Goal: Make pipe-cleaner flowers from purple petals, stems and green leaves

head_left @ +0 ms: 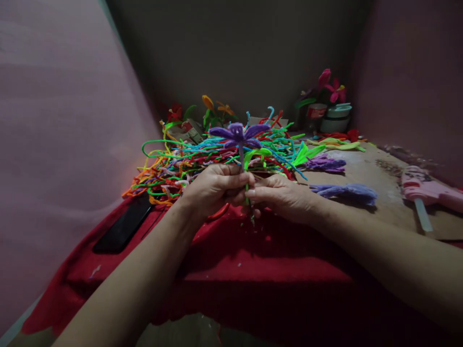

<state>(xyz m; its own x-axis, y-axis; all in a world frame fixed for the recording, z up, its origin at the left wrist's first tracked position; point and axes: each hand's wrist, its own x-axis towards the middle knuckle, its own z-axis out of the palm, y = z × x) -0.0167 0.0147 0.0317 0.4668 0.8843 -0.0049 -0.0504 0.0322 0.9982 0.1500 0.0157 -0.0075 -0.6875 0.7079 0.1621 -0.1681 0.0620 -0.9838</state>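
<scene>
A purple pipe-cleaner flower point(238, 134) stands upright in front of me, its petals spread above my hands. My left hand point(220, 185) is closed round its stem just below the bloom. From the right, my right hand point(277, 195) pinches the lower stem, fingertips touching those of the left. A bright green leaf point(258, 153) bends out beside the stem, and green shows between the fingers. The stem's lower end pokes out below the hands, dark and hard to make out. Behind the flower lies a heap of coloured pipe cleaners point(166, 168).
A black phone point(123, 226) lies on the red cloth point(267, 265) at left. On the cardboard point(365, 168) at right are purple bundles point(345, 193) and a pink glue gun point(430, 188). A lidded jar point(336, 118) and finished flowers point(334, 89) stand at the back.
</scene>
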